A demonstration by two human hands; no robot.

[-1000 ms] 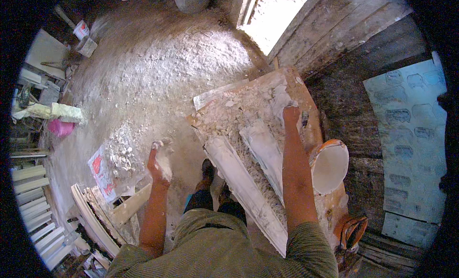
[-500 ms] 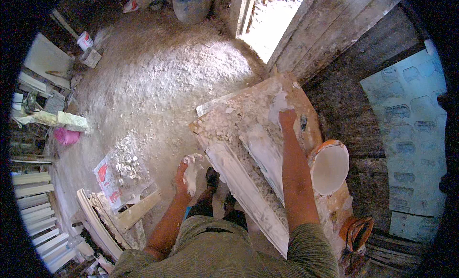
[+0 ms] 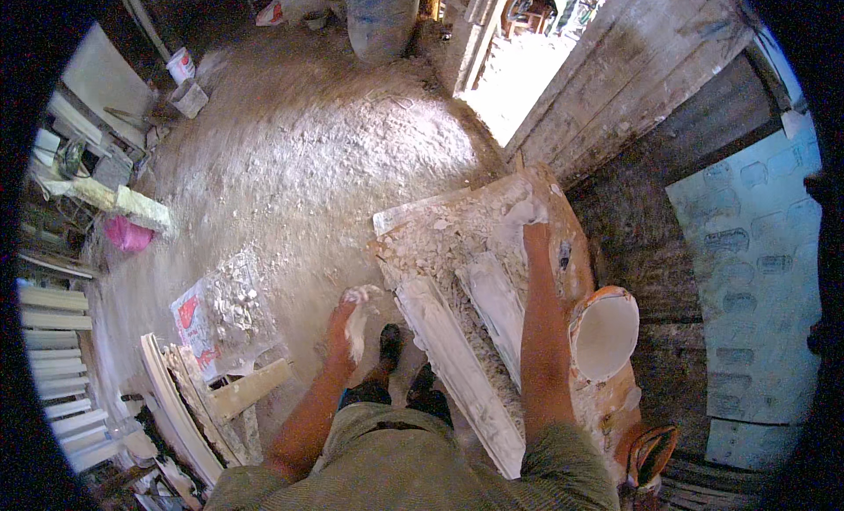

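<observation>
My left hand (image 3: 349, 322) hangs beside my knee, closed on a lump of white plaster (image 3: 358, 328). One long moulding (image 3: 457, 370) lies cast at the near edge of the bench (image 3: 563, 221), a second one (image 3: 494, 304) just behind it. One bucket (image 3: 605, 333) stands at the right. My right hand (image 3: 531, 219) presses flat on the far end, among many loose crumbs; I judge the cleaning half done.
</observation>
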